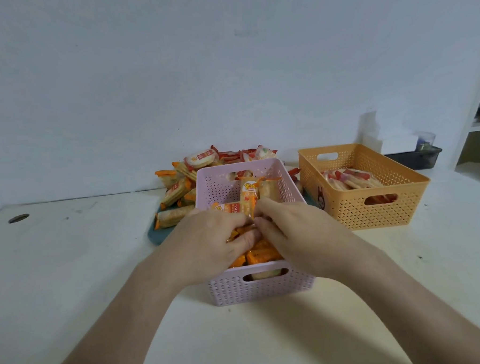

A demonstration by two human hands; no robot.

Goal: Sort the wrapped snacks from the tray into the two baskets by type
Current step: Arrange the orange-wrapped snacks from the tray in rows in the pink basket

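A pink basket (pixel 266 289) stands in front of me and holds several orange-wrapped snacks (pixel 262 255). Both hands are inside it. My left hand (pixel 208 239) and my right hand (pixel 294 229) are closed together on orange-wrapped snacks (pixel 236 208) over the middle of the basket. Another orange snack (pixel 249 192) stands upright just behind my fingers. An orange basket (pixel 374 211) to the right holds several red-wrapped snacks (pixel 350 179). Behind the pink basket, a dark blue-grey tray (pixel 157 236) carries a mixed pile of orange and red snacks (pixel 178 190).
The white table meets a white wall at the back. A round cable hole (pixel 19 218) lies at the far left of the table. A dark box (pixel 415 157) and white cartons (pixel 389 143) stand behind the orange basket. A white shelf unit (pixel 478 130) rises at the right edge.
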